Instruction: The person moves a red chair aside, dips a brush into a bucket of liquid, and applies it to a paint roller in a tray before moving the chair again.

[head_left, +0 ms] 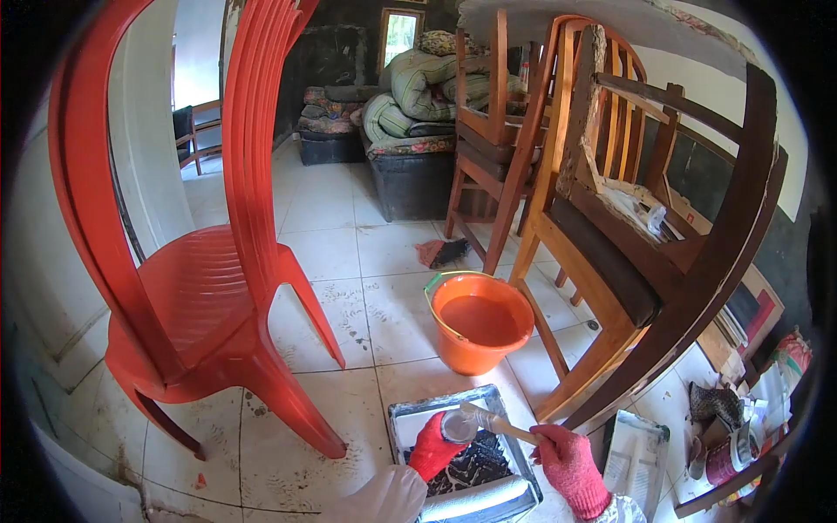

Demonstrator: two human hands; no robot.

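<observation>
My left hand [432, 450], in a red glove, is wrapped round a small round cup [459, 427] tilted over the paint tray [500, 401]. My right hand [571, 469], gloved likewise, grips the wooden handle of a paintbrush [513, 430]. The whitish brush head is at the cup's rim. Below both hands, the black-edged tray holds dark and white streaks of paint. A white paint roller [478, 499] lies across its near end, beside my left sleeve.
An orange bucket [479, 353] stands just beyond the tray. At left is a red plastic chair [196, 296]; at right are stacked wooden chairs [580, 270]. A second tray [635, 458] lies right of my right hand, near assorted clutter. A dark rag [443, 253] lies behind the bucket.
</observation>
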